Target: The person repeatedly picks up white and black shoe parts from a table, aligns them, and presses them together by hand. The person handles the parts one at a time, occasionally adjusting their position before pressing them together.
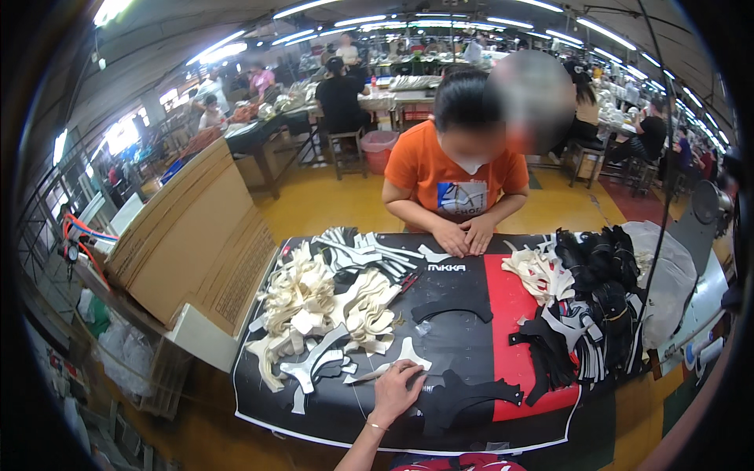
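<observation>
My left hand (397, 386) reaches in from the lower edge. Its fingers are slightly bent and apart, resting on the near edge of a cream forked fabric piece (410, 355) on the table. Just right of it are black curved fabric pieces (471, 392), and farther off is a black arched piece (452, 308). Left of my hand are white and grey Y-shaped pieces (310, 367) and heaped cream pieces (298, 290). My right hand does not show; a blurred pinkish shape (699, 420) crosses the lower right rim.
Across the black and red table cover (463, 357), a co-worker in an orange shirt (416, 161) has both hands by a small white piece (433, 254). Black bundles (601, 267) stack at right. A large cardboard sheet (188, 235) stands left. Other people work behind.
</observation>
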The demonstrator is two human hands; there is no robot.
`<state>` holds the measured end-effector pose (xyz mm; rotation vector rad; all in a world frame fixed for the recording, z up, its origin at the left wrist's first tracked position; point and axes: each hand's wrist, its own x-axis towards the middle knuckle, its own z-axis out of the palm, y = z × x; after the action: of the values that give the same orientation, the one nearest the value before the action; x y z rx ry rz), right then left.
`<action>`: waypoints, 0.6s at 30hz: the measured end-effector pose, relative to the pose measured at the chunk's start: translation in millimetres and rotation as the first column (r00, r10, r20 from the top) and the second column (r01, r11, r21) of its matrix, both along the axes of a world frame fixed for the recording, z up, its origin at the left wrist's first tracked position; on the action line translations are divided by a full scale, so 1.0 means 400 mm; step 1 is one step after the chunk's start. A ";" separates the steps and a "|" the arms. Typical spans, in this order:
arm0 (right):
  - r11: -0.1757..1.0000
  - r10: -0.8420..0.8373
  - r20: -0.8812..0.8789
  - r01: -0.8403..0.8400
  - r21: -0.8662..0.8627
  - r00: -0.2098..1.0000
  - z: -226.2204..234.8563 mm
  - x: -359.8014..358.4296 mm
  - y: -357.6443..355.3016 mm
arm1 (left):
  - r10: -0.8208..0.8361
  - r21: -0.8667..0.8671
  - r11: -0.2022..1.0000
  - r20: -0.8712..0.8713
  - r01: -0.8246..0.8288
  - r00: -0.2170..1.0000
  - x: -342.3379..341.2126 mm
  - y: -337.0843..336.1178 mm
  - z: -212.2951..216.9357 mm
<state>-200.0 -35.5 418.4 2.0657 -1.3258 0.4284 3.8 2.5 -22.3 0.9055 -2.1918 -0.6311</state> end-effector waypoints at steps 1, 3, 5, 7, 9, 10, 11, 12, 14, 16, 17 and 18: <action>1.000 0.001 0.009 -0.001 0.030 1.000 -0.005 0.010 0.008 | -0.001 0.016 1.000 0.001 0.001 1.000 0.002 0.001 0.000; 0.996 0.006 0.034 -0.009 0.089 0.999 -0.026 0.023 0.029 | 0.008 0.007 1.000 0.013 -0.009 1.000 0.001 0.002 -0.003; 0.991 0.007 0.065 -0.016 0.130 0.998 -0.044 0.028 0.050 | 0.021 0.000 1.000 0.014 -0.021 1.000 0.003 0.000 -0.005; 0.985 0.004 0.088 -0.019 0.169 0.996 -0.061 0.031 0.075 | 0.020 0.006 1.000 -0.006 -0.020 1.000 0.000 -0.001 -0.011; 0.981 -0.001 0.105 -0.020 0.194 0.994 -0.076 0.035 0.099 | 0.033 0.045 0.998 0.000 -0.033 0.999 -0.002 -0.002 -0.017; 0.978 -0.006 0.113 -0.017 0.207 0.994 -0.081 0.036 0.110 | 0.042 0.065 0.997 0.011 -0.043 0.999 -0.001 -0.001 -0.018; 0.975 -0.008 0.122 -0.019 0.220 0.993 -0.089 0.037 0.122 | 0.041 0.059 0.997 0.000 -0.041 0.999 -0.001 -0.002 -0.020; 0.974 -0.006 0.132 -0.023 0.224 0.991 -0.092 0.037 0.129 | 0.045 0.057 0.997 -0.006 -0.044 0.999 -0.001 -0.001 -0.021; 0.970 -0.024 0.158 -0.016 0.244 0.987 -0.103 0.034 0.151 | 0.066 0.057 0.996 -0.017 -0.065 0.998 -0.001 0.002 -0.022; 0.968 -0.019 0.170 -0.024 0.249 0.985 -0.113 0.032 0.163 | 0.088 -0.011 0.996 -0.036 -0.088 0.995 -0.006 0.004 -0.025; 0.966 -0.028 0.183 -0.021 0.259 0.983 -0.118 0.031 0.169 | 0.100 -0.018 0.995 -0.026 -0.101 0.995 -0.006 0.004 -0.025; 0.965 -0.028 0.190 -0.023 0.260 0.981 -0.120 0.029 0.174 | 0.113 -0.031 0.993 -0.029 -0.114 0.993 -0.006 0.004 -0.026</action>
<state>-188.4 34.2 370.4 2.2840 -1.5704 0.4841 1.4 4.1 -32.6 0.9908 -2.1035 -0.5482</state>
